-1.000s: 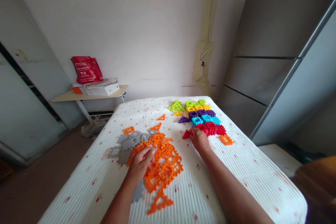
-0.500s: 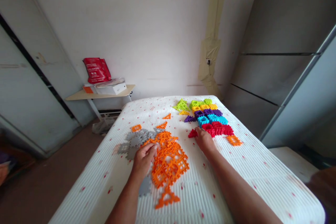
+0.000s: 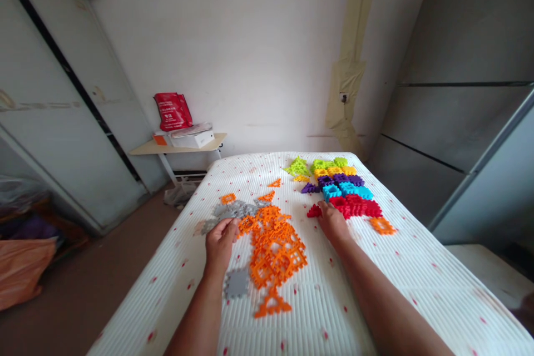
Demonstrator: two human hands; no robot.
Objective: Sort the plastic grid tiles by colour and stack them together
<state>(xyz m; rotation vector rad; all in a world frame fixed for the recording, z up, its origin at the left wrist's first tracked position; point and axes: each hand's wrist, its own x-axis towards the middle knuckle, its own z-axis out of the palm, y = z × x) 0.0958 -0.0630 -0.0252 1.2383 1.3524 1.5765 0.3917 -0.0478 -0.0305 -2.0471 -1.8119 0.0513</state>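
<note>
My left hand [image 3: 221, 240] is closed, its fingertips pinching the edge of an orange interlocking tile [image 3: 246, 226] at the left side of the orange tile pile [image 3: 277, 250]. Grey tiles [image 3: 236, 209] lie just beyond it, and a single grey square tile [image 3: 237, 283] lies near my left forearm. Across the bed, my right hand [image 3: 334, 222] has its fingers closed at some red triangular tiles [image 3: 314, 211], left of the stacked red square tiles [image 3: 354, 206]; its grip is partly hidden. Blue tiles [image 3: 331, 192] stand just behind those fingers.
Purple tiles [image 3: 309, 188], yellow tiles [image 3: 321, 173] and green tiles [image 3: 297, 166] are grouped farther back on the white quilted cover [image 3: 175, 289]. A lone orange square tile [image 3: 382, 226] lies right of the red stack. A small table [image 3: 142, 148] stands back left.
My left hand has drawn back to the left from the orange pile, uncovering an orange tile at its fingertips. My right hand stays by the red tiles. The view has turned slightly left.
</note>
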